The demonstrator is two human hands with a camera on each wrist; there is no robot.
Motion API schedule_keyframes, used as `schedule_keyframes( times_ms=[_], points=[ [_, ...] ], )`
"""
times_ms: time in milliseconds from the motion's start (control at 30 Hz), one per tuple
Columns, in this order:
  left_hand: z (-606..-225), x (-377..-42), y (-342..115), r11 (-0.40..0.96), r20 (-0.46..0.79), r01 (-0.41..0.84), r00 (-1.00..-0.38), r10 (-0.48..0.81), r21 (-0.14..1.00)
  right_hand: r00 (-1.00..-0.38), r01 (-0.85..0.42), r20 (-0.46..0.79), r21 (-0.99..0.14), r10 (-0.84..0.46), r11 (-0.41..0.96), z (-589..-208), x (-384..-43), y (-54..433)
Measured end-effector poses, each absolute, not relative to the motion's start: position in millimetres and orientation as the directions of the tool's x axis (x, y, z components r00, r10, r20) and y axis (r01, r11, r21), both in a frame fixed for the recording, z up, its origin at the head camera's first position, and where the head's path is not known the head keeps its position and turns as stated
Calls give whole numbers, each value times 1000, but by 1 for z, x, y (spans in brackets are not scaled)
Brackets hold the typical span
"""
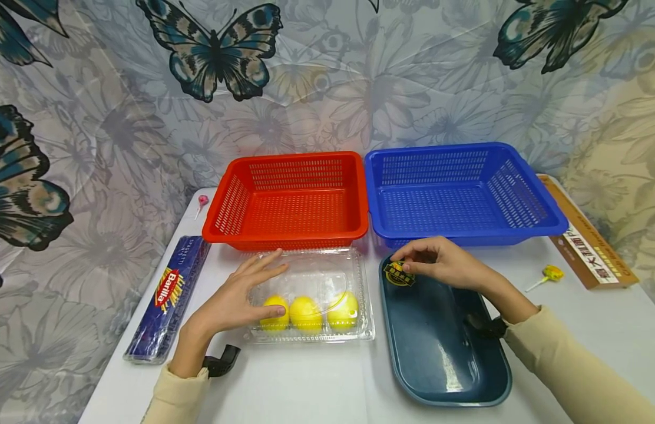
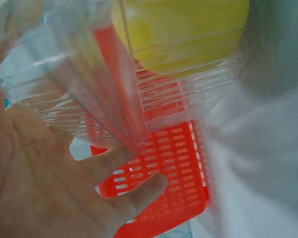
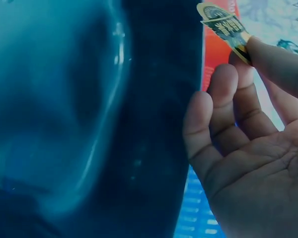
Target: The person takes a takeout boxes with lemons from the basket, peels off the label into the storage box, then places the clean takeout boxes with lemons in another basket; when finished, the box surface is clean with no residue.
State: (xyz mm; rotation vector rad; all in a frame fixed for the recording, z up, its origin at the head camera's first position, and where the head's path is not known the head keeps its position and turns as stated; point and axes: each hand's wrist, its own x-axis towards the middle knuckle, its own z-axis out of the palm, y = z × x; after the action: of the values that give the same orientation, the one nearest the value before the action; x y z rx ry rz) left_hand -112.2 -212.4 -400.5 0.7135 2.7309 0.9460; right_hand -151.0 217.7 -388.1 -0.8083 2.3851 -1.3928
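A clear plastic clamshell box [image 1: 311, 271] lies on the table with three round yellow fruits [image 1: 306, 313] inside, along its near side. Over the box's left side is my left hand [image 1: 234, 300], its fingers spread and fairly straight, the thumb overlapping the leftmost fruit. In the left wrist view, the fingers [image 2: 139, 198] reach along the ribbed plastic wall. My right hand [image 1: 449, 264] pinches a black-and-gold sticker [image 3: 226, 27] between thumb and index finger. That hand is above the far-left end of a dark blue-green tray [image 1: 433, 347].
A red basket [image 1: 359, 221] and a blue basket [image 1: 550, 221] stand behind. Left are a spaghetti pack [image 1: 168, 294] and a pink lollipop [image 1: 202, 200]. Right are a yellow-wrapped lollipop [image 1: 552, 272] and a long brown box [image 1: 592, 241]. A butterfly-print cloth [image 1: 327, 76] hangs behind the table.
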Motion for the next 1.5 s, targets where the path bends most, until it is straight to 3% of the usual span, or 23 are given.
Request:
schedule_keyframes(
  times_ms=[1000,1500],
  points=[
    [-401,-112,-213,683,5,384,-874,486,621,-703,-288,-132,-846,-699,449,-409,-150,225],
    [-402,-112,-213,687,-2,374,-877,480,622,-729,-329,-165,-766,-664,552,-412,-151,225]
  ],
)
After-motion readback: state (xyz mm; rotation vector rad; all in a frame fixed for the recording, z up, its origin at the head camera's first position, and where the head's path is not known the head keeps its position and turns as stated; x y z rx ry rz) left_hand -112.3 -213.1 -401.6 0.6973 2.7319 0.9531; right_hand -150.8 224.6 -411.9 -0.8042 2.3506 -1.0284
